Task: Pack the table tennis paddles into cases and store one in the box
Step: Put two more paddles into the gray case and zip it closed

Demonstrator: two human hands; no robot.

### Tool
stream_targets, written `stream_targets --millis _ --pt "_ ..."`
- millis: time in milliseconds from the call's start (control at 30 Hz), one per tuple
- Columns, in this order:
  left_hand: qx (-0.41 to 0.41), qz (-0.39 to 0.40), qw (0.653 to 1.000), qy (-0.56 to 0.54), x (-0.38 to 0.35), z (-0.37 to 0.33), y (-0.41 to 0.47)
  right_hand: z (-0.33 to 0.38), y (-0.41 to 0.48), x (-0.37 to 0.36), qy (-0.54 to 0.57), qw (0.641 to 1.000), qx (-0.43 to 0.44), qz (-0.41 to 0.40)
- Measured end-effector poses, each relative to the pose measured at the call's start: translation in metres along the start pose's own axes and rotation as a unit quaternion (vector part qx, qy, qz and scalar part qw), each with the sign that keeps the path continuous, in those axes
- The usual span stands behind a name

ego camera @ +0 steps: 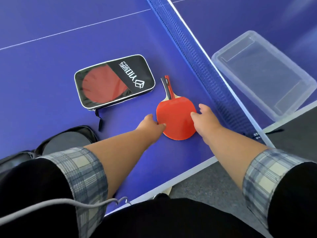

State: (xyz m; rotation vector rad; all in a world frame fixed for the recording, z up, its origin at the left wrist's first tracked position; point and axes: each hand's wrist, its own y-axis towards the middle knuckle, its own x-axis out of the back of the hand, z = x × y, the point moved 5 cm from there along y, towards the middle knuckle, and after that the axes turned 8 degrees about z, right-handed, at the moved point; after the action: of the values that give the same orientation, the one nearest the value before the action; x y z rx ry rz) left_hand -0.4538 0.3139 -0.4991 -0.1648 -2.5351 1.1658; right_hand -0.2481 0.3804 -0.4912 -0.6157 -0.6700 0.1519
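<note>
Paddle [176, 119] flat on table [51, 66], red face up, handle pointing away. Left hand [151, 122] pinching the blade's left edge, right hand [204, 115] curled on its right edge. Just left, closed case [137, 74] with second paddle [103, 83] inside. At near-left edge, open case [68, 140]. Beyond net [205, 66], clear box [264, 74].

head-worn view, steeply downward, near table [42, 103]

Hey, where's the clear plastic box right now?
In the head view, the clear plastic box sits at the right, on the blue table, on the far side of the net from the loose red paddle.
</note>
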Motion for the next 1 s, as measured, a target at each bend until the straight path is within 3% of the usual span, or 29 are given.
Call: stream_targets --millis 200,367,467,533,600,633,700,767,833,900,1000 --pt "0.032 -0.037 0.990 -0.132 -0.012 -0.005 0.019 -0.006 0.016 -0.010 -0.079 0.995 -0.035 0.046" --pt "0.064 -0.040 0.974 -0.213 -0.007 0.000 0.011 -0.016 0.001 -0.016 0.050 0.996 -0.042 0.064" --pt "0.043 -0.033 0.973 -0.222 0.003 0.005 -0.002 -0.016 -0.007 -0.019 0.098 0.991 -0.044 0.074" --pt "0.023 -0.037 0.977 -0.207 0.014 0.009 -0.011 -0.006 -0.012 -0.016 0.078 0.996 -0.020 0.047" --pt "0.009 -0.040 0.981 -0.190 0.028 0.013 -0.023 0.018 -0.017 -0.008 0.003 0.996 0.086 -0.013" --pt "0.004 -0.039 0.983 -0.181 0.035 0.016 -0.030 0.034 -0.023 -0.006 -0.048 0.982 0.177 -0.037" --pt "-0.006 -0.039 0.986 -0.163 0.048 0.024 -0.045 0.068 -0.039 -0.013 -0.160 0.922 0.349 -0.041" --pt "-0.014 -0.037 0.987 -0.154 0.061 0.036 -0.060 0.093 -0.050 -0.031 -0.281 0.860 0.426 0.012" --pt "-0.019 -0.029 0.988 -0.153 0.072 0.049 -0.075 0.111 -0.061 -0.057 -0.392 0.800 0.450 0.065" --pt "-0.022 -0.013 0.987 -0.158 0.078 0.059 -0.085 0.120 -0.069 -0.079 -0.455 0.764 0.444 0.110" --pt "-0.031 -0.017 0.985 -0.170 0.095 0.081 -0.102 0.122 -0.083 -0.113 -0.474 0.766 0.392 0.186"
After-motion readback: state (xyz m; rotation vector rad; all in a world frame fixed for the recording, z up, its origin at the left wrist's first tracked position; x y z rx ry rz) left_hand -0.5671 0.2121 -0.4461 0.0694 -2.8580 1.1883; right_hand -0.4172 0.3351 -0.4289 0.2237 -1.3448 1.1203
